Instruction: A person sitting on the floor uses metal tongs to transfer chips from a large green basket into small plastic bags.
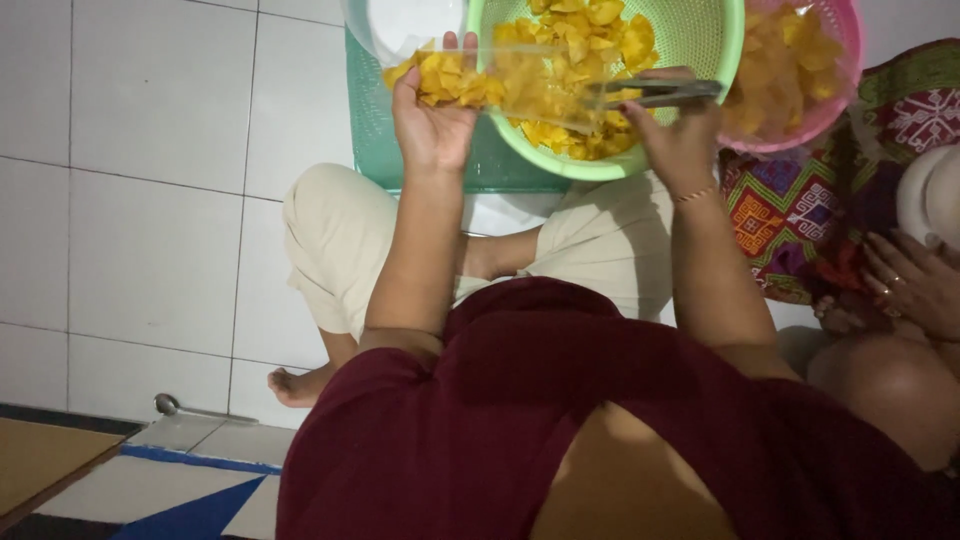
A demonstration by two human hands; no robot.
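My left hand [430,115] holds up a clear plastic bag [505,78] partly filled with yellow chips, its mouth turned toward the right. My right hand [682,140] grips metal tongs [655,92] whose tips point left into the bag's opening. Both hands hover over a green plastic basket [610,168] heaped with more yellow chips [590,35]. I sit cross-legged on the floor in cream trousers and a maroon top.
A pink basket [835,105] of chips stands right of the green one. Under the baskets lies a teal mat [375,130], with a white bowl [400,25] at the top. Another person's hand [915,280] and patterned cloth [790,215] are at right. White floor tiles [150,150] spread left.
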